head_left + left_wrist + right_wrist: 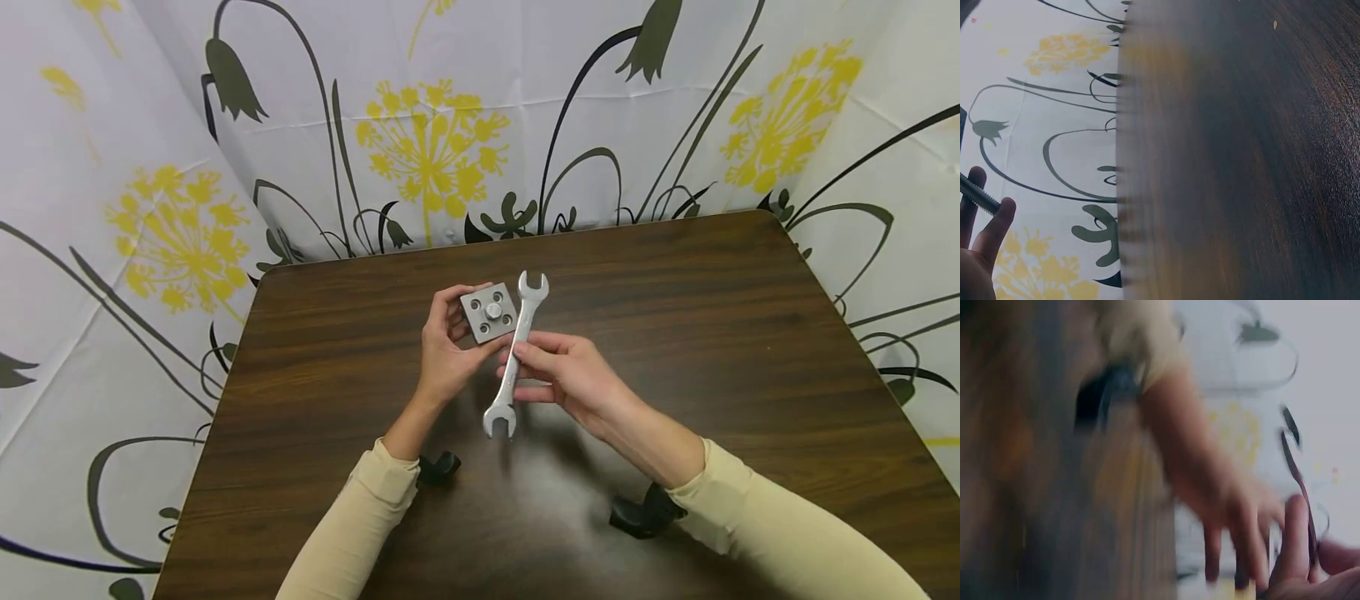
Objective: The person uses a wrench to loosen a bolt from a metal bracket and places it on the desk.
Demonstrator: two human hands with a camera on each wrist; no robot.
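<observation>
My left hand grips a square grey metal plate by its edges, between thumb and fingers. Around a bolt head at the plate's middle are several holes. The bolt's threaded shank shows at the far left of the left wrist view, beside my fingers. A silver double open-end wrench is pinched at mid-shaft by my right hand. It stands nearly upright in the head view, close to the plate's right side. In the blurred right wrist view the wrench appears nearly edge-on.
Both hands are above a dark wood-grain table. A white curtain with yellow and grey flowers hangs behind and beside it. Black wrist devices sit under both sleeves.
</observation>
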